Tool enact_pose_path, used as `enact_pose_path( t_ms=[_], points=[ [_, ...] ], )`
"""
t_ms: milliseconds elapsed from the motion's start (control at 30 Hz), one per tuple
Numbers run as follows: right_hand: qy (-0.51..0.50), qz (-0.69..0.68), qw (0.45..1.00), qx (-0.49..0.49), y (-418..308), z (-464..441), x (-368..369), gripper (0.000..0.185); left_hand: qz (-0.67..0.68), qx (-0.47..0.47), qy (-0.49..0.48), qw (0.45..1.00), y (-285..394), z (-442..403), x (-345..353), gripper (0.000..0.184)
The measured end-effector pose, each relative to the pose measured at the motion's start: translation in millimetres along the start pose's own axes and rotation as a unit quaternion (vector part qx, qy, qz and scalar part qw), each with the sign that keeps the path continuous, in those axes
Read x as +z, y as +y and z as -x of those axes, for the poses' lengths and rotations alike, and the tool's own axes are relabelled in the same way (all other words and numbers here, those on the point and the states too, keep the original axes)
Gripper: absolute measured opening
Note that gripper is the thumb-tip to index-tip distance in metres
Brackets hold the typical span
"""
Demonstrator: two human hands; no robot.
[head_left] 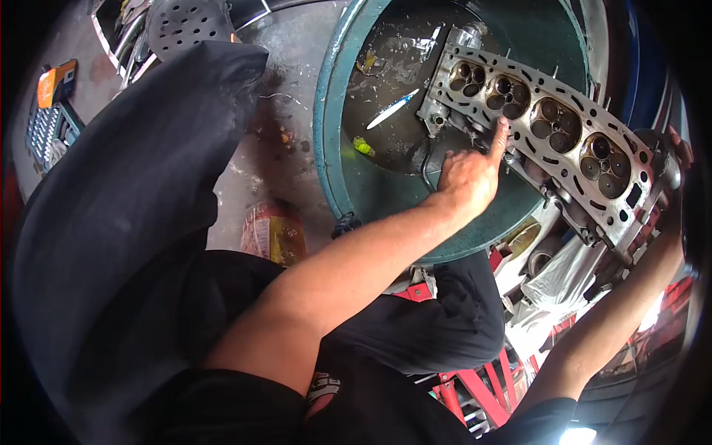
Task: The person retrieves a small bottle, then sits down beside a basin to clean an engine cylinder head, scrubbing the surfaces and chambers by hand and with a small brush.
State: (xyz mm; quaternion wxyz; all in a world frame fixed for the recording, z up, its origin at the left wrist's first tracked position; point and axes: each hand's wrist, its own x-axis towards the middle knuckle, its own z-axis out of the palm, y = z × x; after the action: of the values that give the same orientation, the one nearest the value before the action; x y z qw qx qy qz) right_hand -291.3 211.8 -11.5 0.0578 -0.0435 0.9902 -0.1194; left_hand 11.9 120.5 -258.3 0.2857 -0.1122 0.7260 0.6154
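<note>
Engine part [528, 142], its 4 round hollows [556, 126] facing me, slants across the green tub [326, 126]. My right hand [679, 152] grips its outer end. My left hand [471, 178] points 1 finger [500, 139] at the 2nd hollow's edge; the others curl, how tightly I cannot tell. Inside the tub lie a blue-and-white stick [393, 109] and yellow-green scrap [363, 146].

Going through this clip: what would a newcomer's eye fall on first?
Probably the big metal cylinder head with its row of four round hollows, slanting across the upper right over a green tub. Next, the left hand, its index finger pointing at the second hollow's edge, and the right hand at the far right end. Inside the tub, a white-and-blue stick stands out.
</note>
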Motion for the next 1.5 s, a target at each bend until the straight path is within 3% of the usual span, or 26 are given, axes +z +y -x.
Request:
enact_pose_path(
  t_ms=[167,433,767,833,967,1000,1033,1100,1133,1167,1200,1233,1267,1333,1400,1433,1500],
  points=[
    [-0.001,0.005,1.000,0.001,-4.9,0.9,2.5,0.035,0.022,0.023,0.053,0.998,-0.4,3.0,8.7,0.086],
    [0.000,0.005,1.000,-0.001,-10.1,4.8,7.0,0.036,0.075,-0.072,0.058,0.993,-19.7,-21.7,0.6,0.091],
    [0.005,0.011,1.000,0.005,-11.8,9.3,8.3,0.038,0.074,0.020,0.112,0.991,-18.1,-14.2,2.5,0.092],
    [0.006,0.011,1.000,0.008,-11.7,9.0,9.1,0.038,0.062,0.002,0.020,0.998,-10.5,-7.5,-10.4,0.091],
    [0.007,0.012,1.000,0.014,-9.6,7.6,9.1,0.039,0.033,0.047,-0.027,0.998,-4.3,0.3,-16.3,0.081],
    [0.010,0.014,1.000,0.015,-10.1,8.5,8.4,0.039,-0.066,0.080,0.045,0.994,-2.3,0.9,-4.2,0.067],
    [0.009,0.016,1.000,0.016,-10.2,8.9,9.0,0.039,-0.065,0.081,0.043,0.994,-2.9,2.3,0.4,0.067],
    [0.014,0.016,1.000,0.018,-10.0,8.5,8.2,0.039,-0.052,0.186,0.260,0.946,-4.1,0.1,6.9,0.051],
    [0.014,0.016,1.000,0.018,-9.8,8.5,8.3,0.039,0.021,0.163,0.308,0.937,-2.9,-5.7,-0.7,0.019],
    [0.015,0.016,1.000,0.018,-9.9,8.7,9.0,0.040,0.021,0.095,0.349,0.932,-7.4,-13.7,-11.2,0.007],
    [0.017,0.018,1.000,0.019,-10.5,9.4,9.2,0.040,0.025,0.025,0.326,0.945,-16.2,-20.4,-38.7,0.020],
    [0.017,0.018,0.999,0.020,-10.6,10.5,9.0,0.040,0.189,-0.048,0.314,0.929,-32.4,-33.1,-54.2,0.019],
    [0.020,0.018,0.999,0.022,-10.8,12.3,8.8,0.040,0.259,-0.018,0.385,0.886,-62.8,-69.2,-37.4,0.022],
    [0.022,0.016,0.999,0.024,-11.0,12.4,10.2,0.040,0.333,-0.028,0.421,0.843,-67.2,-82.8,-20.4,0.028],
    [0.022,0.015,0.999,0.027,-11.0,15.6,9.2,0.041,0.151,0.055,0.371,0.915,-28.8,-56.5,11.0,0.039],
    [0.022,0.017,0.999,0.030,-12.6,17.4,7.2,0.041,-0.008,0.121,0.424,0.897,-9.8,-47.3,40.3,0.038],
    [0.025,0.015,0.999,0.039,-19.1,22.1,6.2,0.041,-0.090,0.172,0.465,0.864,-5.4,-36.0,50.6,0.045]
  ],
)
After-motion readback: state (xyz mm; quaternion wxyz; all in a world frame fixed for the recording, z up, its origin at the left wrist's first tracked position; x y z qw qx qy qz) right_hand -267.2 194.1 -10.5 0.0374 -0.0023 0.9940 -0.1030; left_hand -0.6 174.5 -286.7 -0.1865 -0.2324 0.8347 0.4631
